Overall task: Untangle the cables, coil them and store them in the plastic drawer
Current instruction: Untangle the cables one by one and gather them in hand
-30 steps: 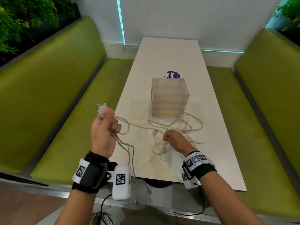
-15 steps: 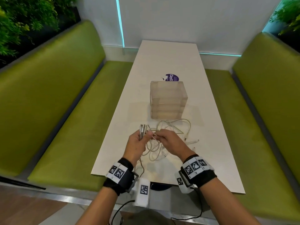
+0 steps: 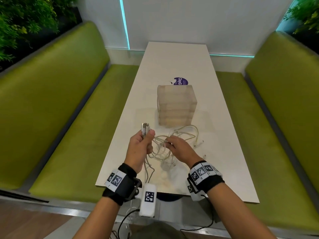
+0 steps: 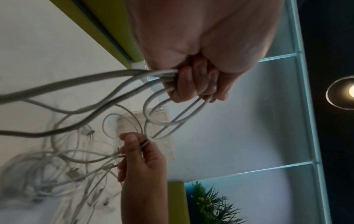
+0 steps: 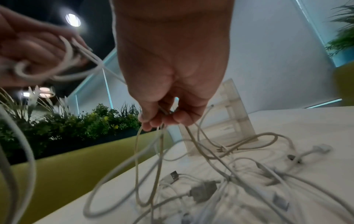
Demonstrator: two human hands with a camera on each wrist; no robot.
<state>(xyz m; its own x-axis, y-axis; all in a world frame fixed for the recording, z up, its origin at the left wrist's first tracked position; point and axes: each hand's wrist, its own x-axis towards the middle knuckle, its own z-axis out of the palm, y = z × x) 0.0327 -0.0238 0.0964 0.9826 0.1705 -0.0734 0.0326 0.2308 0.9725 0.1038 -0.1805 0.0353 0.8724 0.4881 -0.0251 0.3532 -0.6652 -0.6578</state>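
A tangle of white cables [image 3: 185, 137] [image 5: 220, 180] lies on the white table [image 3: 176, 62], just in front of the translucent plastic drawer unit [image 3: 176, 105] [image 5: 236, 115]. My left hand [image 3: 140, 144] [image 4: 193, 84] grips a bundle of cable loops, with connector ends [image 3: 144, 129] sticking up above the fist. My right hand [image 3: 174, 144] [image 5: 166, 119] pinches a few strands [image 4: 147, 143] of the same tangle a little to the right, above the table. The drawers look closed.
Green benches [image 3: 51, 109] [image 3: 283, 118] run along both sides of the table. A purple sticker [image 3: 180, 81] lies behind the drawer unit. Plants [image 3: 25, 23] stand behind the left bench. The near table edge [image 3: 131, 188] is just beyond my wrists.
My left hand swung from out over the left bench back in over the table, gathering its cable into loops. My right hand stayed at the tangle, pinching strands.
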